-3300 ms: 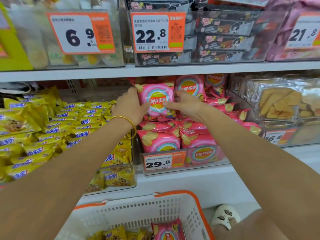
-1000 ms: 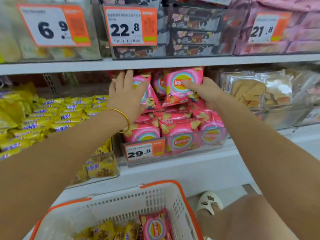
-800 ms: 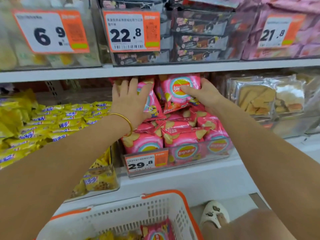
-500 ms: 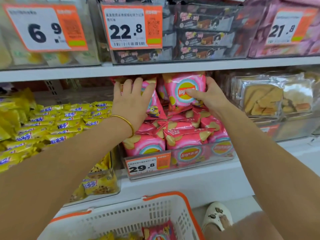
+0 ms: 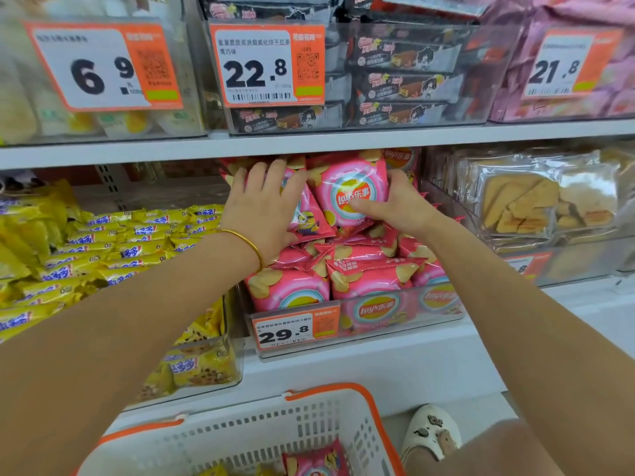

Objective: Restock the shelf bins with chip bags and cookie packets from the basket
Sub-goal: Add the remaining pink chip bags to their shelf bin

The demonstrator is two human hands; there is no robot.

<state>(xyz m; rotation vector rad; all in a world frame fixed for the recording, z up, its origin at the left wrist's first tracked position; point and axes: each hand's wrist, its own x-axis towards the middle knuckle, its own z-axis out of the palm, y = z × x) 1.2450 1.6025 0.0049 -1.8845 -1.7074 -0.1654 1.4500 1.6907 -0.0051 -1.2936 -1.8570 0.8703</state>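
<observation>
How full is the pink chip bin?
Very full. Pink chip bags pile above the clear bin; the right hand holds the top bag just under the shelf.

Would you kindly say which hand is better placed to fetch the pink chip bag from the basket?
Probably the left hand: it lies flat and holds nothing, while the right hand grips the upright chip bag.

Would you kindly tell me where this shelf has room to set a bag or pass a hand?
Crowded: the clear plastic bin of pink chip bags is heaped almost to the white shelf board above, where the left hand presses and the right hand grips the top bags. Free: the gap above the yellow cookie packets, under that board.
</observation>
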